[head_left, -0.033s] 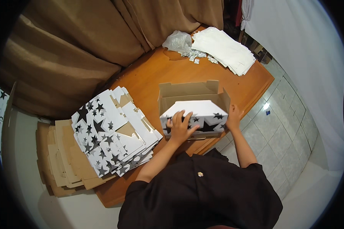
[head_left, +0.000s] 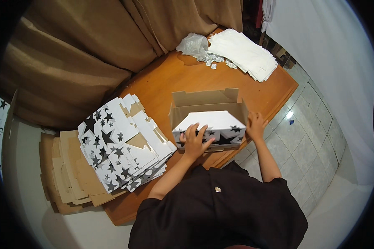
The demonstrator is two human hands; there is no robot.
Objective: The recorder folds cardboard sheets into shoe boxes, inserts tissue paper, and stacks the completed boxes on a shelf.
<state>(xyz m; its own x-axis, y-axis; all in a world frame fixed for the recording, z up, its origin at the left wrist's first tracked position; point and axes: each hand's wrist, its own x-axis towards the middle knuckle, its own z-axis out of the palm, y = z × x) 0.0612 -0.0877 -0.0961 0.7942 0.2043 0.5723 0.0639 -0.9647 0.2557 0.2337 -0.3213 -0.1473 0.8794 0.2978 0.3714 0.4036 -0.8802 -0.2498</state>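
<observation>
A half-folded cardboard box [head_left: 210, 108] stands on the table in front of me, brown inside and white with black and grey stars outside. Its back wall is raised, and a white flap with slanted corners leans inward from the front. Against the starred front panel rests my left hand [head_left: 195, 143], fingers spread and thumb pointing right. My right hand [head_left: 257, 125] is closed at the box's right side wall, with the fingertips at the wall's edge. Part of that grip is hidden by the hand itself.
Flat starred cardboard blanks [head_left: 116, 145] lie stacked at left, over plain brown sheets [head_left: 70, 170]. At the far edge are a clear plastic bag [head_left: 194, 45], small silvery packets [head_left: 213, 65] and white paper sheets [head_left: 243, 54]. The wooden table [head_left: 153, 91] ends just right of the box.
The box has shifted slightly left and its front flap sits a little lower. My right hand has moved slightly right and up, its fingers now more visible at the side wall.
</observation>
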